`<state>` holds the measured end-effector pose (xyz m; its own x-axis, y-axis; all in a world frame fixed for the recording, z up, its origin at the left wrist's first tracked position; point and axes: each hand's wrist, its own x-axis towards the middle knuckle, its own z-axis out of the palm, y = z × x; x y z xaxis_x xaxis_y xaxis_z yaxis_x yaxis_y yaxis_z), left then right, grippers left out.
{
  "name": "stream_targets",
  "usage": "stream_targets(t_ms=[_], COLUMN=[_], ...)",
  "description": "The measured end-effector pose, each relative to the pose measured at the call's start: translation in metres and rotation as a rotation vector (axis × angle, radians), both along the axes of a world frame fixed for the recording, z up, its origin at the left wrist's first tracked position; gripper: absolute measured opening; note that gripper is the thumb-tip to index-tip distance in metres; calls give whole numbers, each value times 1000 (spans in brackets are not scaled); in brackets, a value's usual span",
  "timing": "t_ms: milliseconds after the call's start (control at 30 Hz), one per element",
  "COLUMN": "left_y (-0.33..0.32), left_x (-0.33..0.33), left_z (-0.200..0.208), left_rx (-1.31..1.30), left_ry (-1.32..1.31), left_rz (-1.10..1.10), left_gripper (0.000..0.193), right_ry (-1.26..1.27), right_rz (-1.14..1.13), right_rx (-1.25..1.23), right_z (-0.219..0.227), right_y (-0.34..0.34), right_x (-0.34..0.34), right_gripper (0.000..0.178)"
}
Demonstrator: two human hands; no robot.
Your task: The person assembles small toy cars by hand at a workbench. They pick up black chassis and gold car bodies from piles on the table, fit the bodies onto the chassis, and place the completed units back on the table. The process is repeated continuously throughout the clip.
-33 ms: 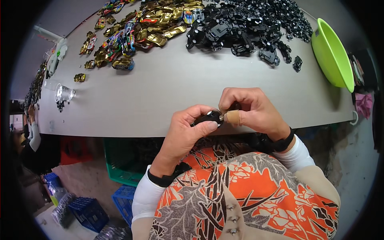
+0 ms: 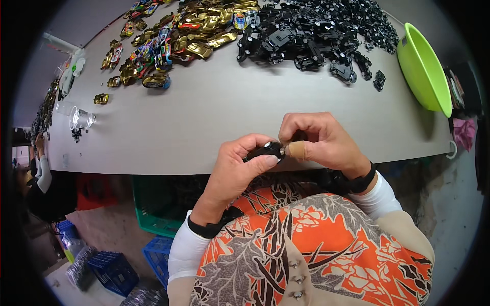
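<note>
In my left hand [image 2: 236, 166] is a black toy car chassis [image 2: 266, 151] with small pale wheels, pinched between thumb and fingers just above the table's front edge. My right hand [image 2: 322, 143] is closed right beside it, its thumb wrapped in tan tape. Between the right fingers shows part of a dark, rounded object [image 2: 299, 135], mostly hidden, so its kind is unclear. A small metallic bit [image 2: 282, 151] meets the chassis end by the right thumb.
Gold and coloured car bodies [image 2: 201, 48] heap at the back left, black chassis [image 2: 306, 41] at the back right. A green basin [image 2: 423, 71] leans at the right. A clear cup [image 2: 81, 118] lies at the left near small black parts [image 2: 76, 134]. Crates [image 2: 113, 273] stand below.
</note>
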<state>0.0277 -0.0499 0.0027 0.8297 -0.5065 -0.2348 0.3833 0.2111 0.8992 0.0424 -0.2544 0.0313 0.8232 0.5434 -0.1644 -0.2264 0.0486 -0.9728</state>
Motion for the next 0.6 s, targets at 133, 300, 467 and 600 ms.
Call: stream_targets(t_ms=[133,300,467,600], left_y=[-3,1,23,61], left_x=[-3,-12,-16,-33], left_z=[5,0,5,7], left_rx=[147,360,448,517], left_ry=[-139,-325,-373,-391], left_rz=[-23,4,34,75], left_gripper=[17,18,19,25], right_ry=[13,-264,-328,-494], right_rz=[0,-32,35,383], right_rx=[-125,-282,-365,-333], right_z=[-1,-20,-8,-7], right_y=[8,15,40,55], right_x=[-2,-11,-10,4], right_gripper=[8,8,8,21])
